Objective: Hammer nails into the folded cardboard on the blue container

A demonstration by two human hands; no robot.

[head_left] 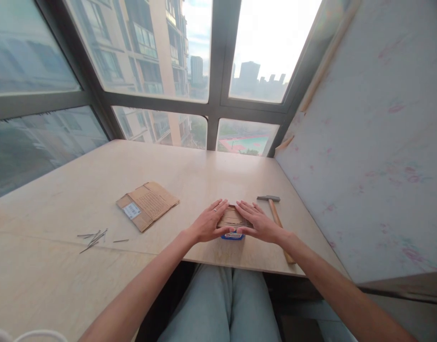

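Note:
Near the front edge of the table, a small piece of corrugated brown cardboard [233,217] lies on a blue box [233,236] with a white label. My left hand [210,223] rests flat along the cardboard's left side, fingers stretched forward, a ring on one finger. On the opposite side my right hand [259,222] lies the same way, fingers straight and slightly spread. Both thumbs point inward along the front edge, just above the blue label. Palms and fingers cover the cardboard's sides. A hammer [275,213] with a wooden handle lies just right of my right hand, its handle partly behind my wrist.
A folded brown cardboard sheet [149,205] with a white label lies left of my hands. Several long nails [94,239] are heaped further left, with a single nail [121,241] beside them. Windows stand behind the table [189,166]; a papered wall [382,166] borders its right side.

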